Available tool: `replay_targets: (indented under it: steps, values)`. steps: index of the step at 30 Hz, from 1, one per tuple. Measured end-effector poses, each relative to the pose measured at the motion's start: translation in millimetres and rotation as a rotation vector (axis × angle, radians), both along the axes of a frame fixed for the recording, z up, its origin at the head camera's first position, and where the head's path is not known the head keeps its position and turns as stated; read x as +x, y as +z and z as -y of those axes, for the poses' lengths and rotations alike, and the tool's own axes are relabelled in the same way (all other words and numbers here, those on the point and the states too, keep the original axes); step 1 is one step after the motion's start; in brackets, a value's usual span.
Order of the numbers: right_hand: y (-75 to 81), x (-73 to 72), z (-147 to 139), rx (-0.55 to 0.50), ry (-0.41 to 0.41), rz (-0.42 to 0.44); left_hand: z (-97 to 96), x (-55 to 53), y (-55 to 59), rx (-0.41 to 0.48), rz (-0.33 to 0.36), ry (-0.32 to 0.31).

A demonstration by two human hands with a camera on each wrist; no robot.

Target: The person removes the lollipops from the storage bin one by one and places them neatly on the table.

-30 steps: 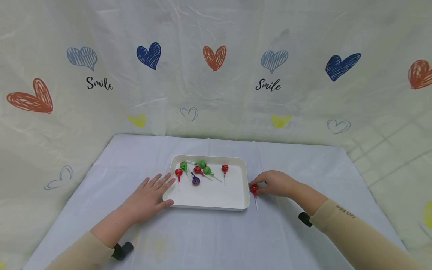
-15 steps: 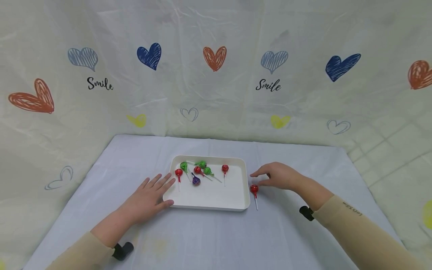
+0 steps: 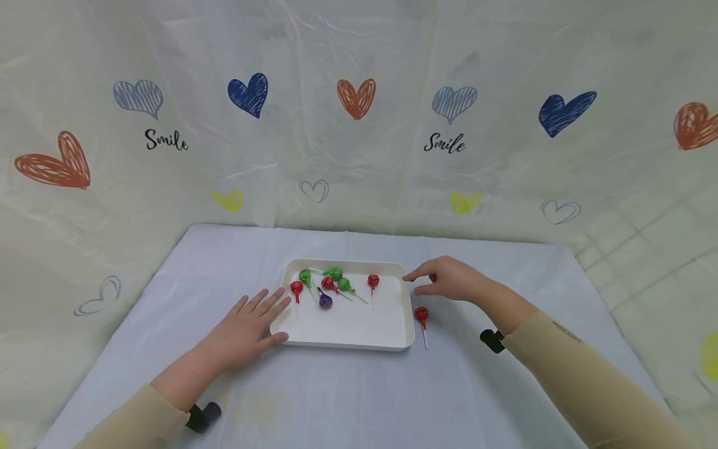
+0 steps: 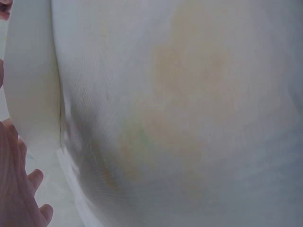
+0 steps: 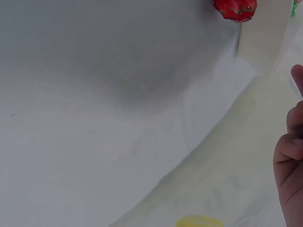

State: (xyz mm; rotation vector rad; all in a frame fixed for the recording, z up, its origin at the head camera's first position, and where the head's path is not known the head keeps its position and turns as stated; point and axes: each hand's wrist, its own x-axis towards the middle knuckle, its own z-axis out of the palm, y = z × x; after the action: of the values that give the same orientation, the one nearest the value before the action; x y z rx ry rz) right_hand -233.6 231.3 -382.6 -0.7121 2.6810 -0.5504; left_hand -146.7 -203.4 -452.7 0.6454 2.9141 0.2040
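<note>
My left hand [image 3: 241,333] lies with spread, straight fingers across the left rim of a white tray [image 3: 348,327]. At the tray's right rim hovers my right hand [image 3: 451,279], thumb and forefinger apart and nothing between them. Just below it, a red lollipop [image 3: 422,313] lies on the cloth beside the tray, its stick toward me; the right wrist view shows its wrapped head [image 5: 235,9] at the top. Inside the tray are several lollipops: red ones, among them a red lollipop [image 3: 373,280] on the right, green ones like this green lollipop [image 3: 305,277], and a purple lollipop [image 3: 325,301].
A white cloth [image 3: 336,399] covers the table, with faint yellowish stains near the front. Behind it hangs a pale curtain [image 3: 392,187] printed with hearts and the word "Smile". Each wrist carries a small black camera, such as the left one [image 3: 204,417].
My right hand has let go of the red lollipop outside the tray, lifted off it and moved away toward the tray's right rim. The left hand stays put.
</note>
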Motion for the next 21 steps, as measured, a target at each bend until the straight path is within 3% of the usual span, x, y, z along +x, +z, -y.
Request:
replay_targets:
  steps: [21]
  values:
    - [-3.0, -31.1, 50.4, 0.074, 0.034, -0.028, -0.5, -1.5, -3.2, -0.016, -0.006, 0.003]
